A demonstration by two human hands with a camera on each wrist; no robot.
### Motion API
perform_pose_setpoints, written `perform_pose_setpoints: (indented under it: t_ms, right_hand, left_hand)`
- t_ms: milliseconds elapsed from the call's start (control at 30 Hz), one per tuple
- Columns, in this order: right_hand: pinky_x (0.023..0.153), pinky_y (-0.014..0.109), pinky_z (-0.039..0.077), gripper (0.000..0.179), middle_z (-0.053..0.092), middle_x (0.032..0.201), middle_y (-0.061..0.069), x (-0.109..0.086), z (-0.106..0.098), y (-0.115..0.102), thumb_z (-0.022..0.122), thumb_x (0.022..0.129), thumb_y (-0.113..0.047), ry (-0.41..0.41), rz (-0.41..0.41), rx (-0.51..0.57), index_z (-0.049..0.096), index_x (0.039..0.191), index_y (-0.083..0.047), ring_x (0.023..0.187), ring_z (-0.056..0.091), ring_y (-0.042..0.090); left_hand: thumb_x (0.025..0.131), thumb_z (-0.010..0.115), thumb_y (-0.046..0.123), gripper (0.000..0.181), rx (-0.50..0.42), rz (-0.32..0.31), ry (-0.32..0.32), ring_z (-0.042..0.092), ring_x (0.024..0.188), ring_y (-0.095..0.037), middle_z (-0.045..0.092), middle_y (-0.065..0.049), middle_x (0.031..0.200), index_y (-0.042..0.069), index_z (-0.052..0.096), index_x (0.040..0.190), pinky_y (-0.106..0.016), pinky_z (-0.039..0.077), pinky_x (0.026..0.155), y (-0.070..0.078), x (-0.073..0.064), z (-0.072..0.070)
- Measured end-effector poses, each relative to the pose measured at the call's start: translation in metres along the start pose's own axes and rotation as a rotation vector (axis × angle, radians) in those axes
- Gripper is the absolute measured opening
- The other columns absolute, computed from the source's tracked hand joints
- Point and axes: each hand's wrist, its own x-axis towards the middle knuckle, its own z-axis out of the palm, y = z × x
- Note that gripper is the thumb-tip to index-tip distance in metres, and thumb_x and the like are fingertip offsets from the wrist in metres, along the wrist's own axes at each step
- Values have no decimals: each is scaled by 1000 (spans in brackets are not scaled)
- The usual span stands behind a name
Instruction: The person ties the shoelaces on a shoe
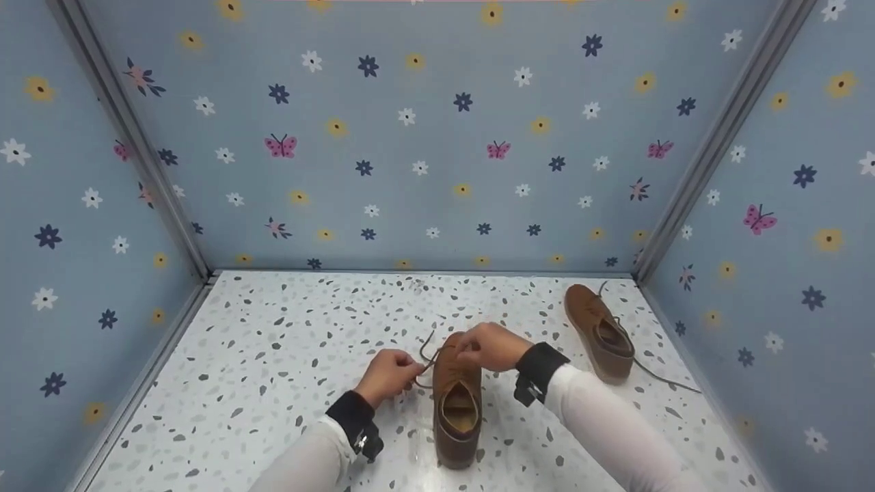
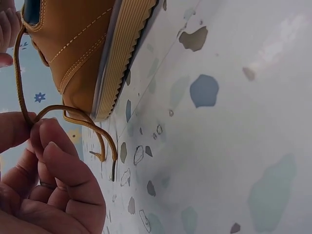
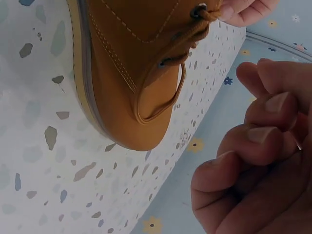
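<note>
A brown leather lace-up shoe stands on the floor, toe pointing away. At its left side, my left hand pinches a brown shoelace between thumb and fingertips. Beyond the pinch the lace hangs in a bend, its ends dangling near the sole. My right hand is above the toe end, on the right, fingers loosely curled and nothing visible in them. In the right wrist view those fingers are apart from the shoe, and a lace loop lies over its toe.
A second brown shoe stands at the right, its loose lace trailing over the speckled floor. Blue panels with flowers and butterflies enclose the floor at the back and both sides. Black straps wrap both wrists.
</note>
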Motion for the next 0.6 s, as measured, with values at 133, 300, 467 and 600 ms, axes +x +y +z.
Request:
perform_pose_setpoints:
  t_ms: [133,300,467,600]
  right_hand:
    - [76,24,55,14,80,99,0,1,10,-4,69,101,-19,-48,-49,-17,82,103,-15,83,69,8]
    - [71,20,51,14,80,94,-4,3,20,-9,69,102,-23,-103,-74,-19,82,101,-18,73,62,-1]
    - [67,18,49,14,77,84,-7,4,26,-11,72,100,-27,-125,-79,18,82,94,-18,66,57,-4]
    - [64,18,46,16,69,75,-12,5,28,-10,76,96,-31,-143,-59,62,78,88,-18,64,55,-3]
  left_hand:
    - [93,73,25,22,9,-5,-1,56,58,-11,64,3,66,9,72,79,-24,43,50,0,2,0]
    - [91,74,27,22,19,-13,3,61,62,-13,66,3,69,11,73,76,-25,46,52,0,6,0]
    - [90,74,26,21,14,-42,8,62,62,-12,67,3,69,10,74,76,-24,46,53,0,8,0]
    - [92,73,26,23,-12,-60,8,60,61,-11,66,3,68,9,74,76,-23,45,53,2,8,1]
